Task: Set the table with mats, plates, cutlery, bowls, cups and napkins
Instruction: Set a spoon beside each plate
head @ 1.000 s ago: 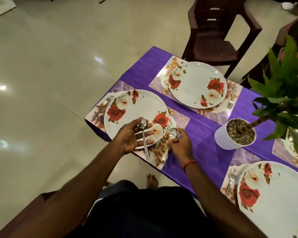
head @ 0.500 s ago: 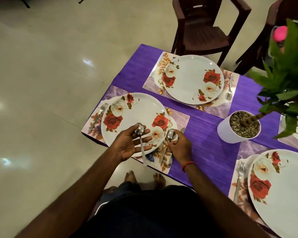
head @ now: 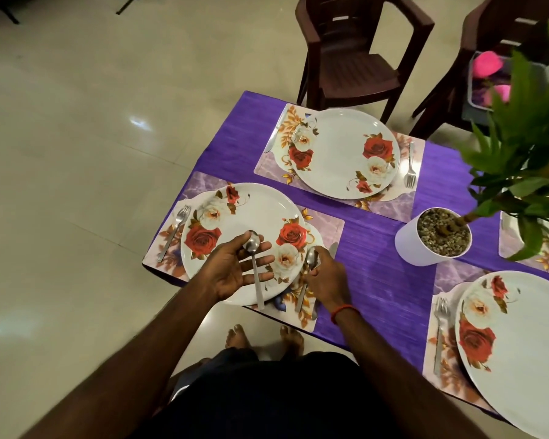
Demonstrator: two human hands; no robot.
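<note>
**Spoons in both hands at the near-left setting**

Left hand (head: pixel 232 274): palm up, fingers spread and mostly extended, over the near edge of the near-left plate (head: pixel 244 223). A spoon (head: pixel 255 267) lies across the fingers, bowl at the fingertips, handle running back past the plate rim. Loosely supported, not clenched.

Right hand (head: pixel 325 280): back of hand to the camera, fingers curled around a second spoon (head: pixel 309 264). Bowl shows above the fingers; handle runs down toward the near edge of the mat (head: pixel 327 226), just right of the plate. Cannot tell whether the handle tip touches the mat. A knife tip (head: pixel 333 247) shows just right of this hand. Red band (head: pixel 341 310) on the wrist.

Near-left setting: rose-patterned plate on a lilac mat, fork (head: pixel 175 229) on the mat to the plate's left.

Far setting: plate (head: pixel 339 153) on its mat (head: pixel 403 204), fork (head: pixel 410 169) at its right, knife (head: pixel 274 131) at its left.

Right setting: plate (head: pixel 526 350) partly cut off by the frame, fork (head: pixel 439 331) on the mat at its left.

Table (head: pixel 377 270): purple cloth. White pot (head: pixel 425 245) with pebbles and a green plant (head: pixel 526 137) stands between the settings. Two dark brown chairs (head: pixel 355 55) on the far side. Bare feet (head: pixel 263 339) on the tiled floor (head: pixel 76 153) under the table's edge.
</note>
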